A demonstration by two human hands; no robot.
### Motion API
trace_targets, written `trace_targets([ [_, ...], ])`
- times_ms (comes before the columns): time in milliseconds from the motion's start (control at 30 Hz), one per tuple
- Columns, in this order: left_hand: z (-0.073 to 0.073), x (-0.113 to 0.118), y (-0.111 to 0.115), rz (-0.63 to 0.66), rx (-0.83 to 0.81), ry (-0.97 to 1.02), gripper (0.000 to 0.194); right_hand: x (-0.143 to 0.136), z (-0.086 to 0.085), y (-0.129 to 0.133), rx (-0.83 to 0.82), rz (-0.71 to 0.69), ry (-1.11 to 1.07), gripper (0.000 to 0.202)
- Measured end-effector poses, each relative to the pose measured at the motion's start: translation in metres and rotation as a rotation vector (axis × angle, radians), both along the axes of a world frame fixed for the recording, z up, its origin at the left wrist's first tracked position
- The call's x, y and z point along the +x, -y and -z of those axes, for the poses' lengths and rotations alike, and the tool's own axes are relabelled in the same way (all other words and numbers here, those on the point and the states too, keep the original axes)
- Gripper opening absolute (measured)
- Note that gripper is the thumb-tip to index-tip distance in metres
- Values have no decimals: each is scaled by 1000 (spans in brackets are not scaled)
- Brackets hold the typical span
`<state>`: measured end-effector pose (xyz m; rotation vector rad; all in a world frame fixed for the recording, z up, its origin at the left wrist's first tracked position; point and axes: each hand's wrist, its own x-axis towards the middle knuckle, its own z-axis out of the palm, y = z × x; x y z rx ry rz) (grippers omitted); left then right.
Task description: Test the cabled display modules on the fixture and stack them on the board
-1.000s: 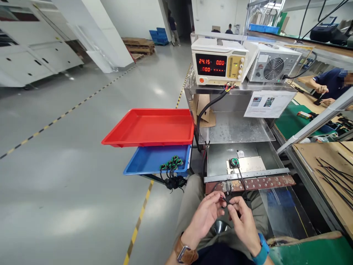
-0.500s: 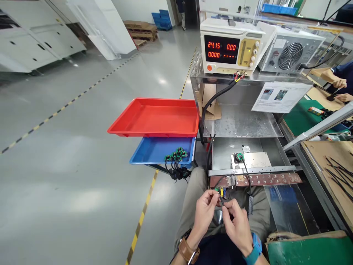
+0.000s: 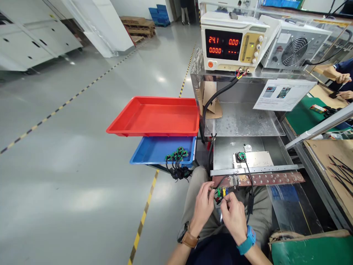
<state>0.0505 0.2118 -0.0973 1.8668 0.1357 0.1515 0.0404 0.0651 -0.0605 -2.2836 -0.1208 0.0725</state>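
My left hand (image 3: pixel 203 204) and my right hand (image 3: pixel 233 215) meet over my lap, both pinching the end of a thin black cable (image 3: pixel 250 184). Just above my fingertips sits a small green, yellow and black connector block (image 3: pixel 222 191) under the brown perforated strip (image 3: pixel 259 179). The cable runs up to a small green-ringed round part (image 3: pixel 242 156) seated on a metal fixture plate (image 3: pixel 256 159). A black inline piece (image 3: pixel 250 203) hangs on the cable beside my right hand.
A red tray (image 3: pixel 156 117) sits above a blue tray (image 3: pixel 154 151) holding several green-ringed parts (image 3: pixel 176 154) with dangling cables. A power supply (image 3: pixel 234 42) reads 24.1. A paper sheet (image 3: pixel 282 95) hangs below. Another person's hands (image 3: pixel 342 86) work at far right.
The view tilted down and the bench appears nearer. My hands moved up toward the connector block under the strip, still pinching the cable end.
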Motion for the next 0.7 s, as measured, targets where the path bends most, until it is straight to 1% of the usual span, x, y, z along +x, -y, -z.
trace_targets([
  [33, 0, -2, 1, -15, 40, 4, 26, 3, 3, -1, -29, 11, 6, 19],
  [100, 0, -6, 4, -3, 105, 15, 25, 7, 7, -4, -79, 22, 11, 19],
  [200, 2, -12, 8, 48, 183, 39, 25, 11, 10, -7, -129, 26, -13, 19],
  [300, 4, -14, 11, 108, 248, 65, 30, 14, 9, -9, -159, 9, -45, 19],
  [433, 2, -12, 11, 138, 329, 96, 35, 16, 7, -10, -197, 0, -36, 18],
  [600, 3, -7, 8, 165, 535, 188, 29, 17, 14, -10, -231, -11, 11, 16],
  [700, 4, -5, 7, 160, 585, 232, 27, 18, 19, -9, -274, -18, 28, 15],
])
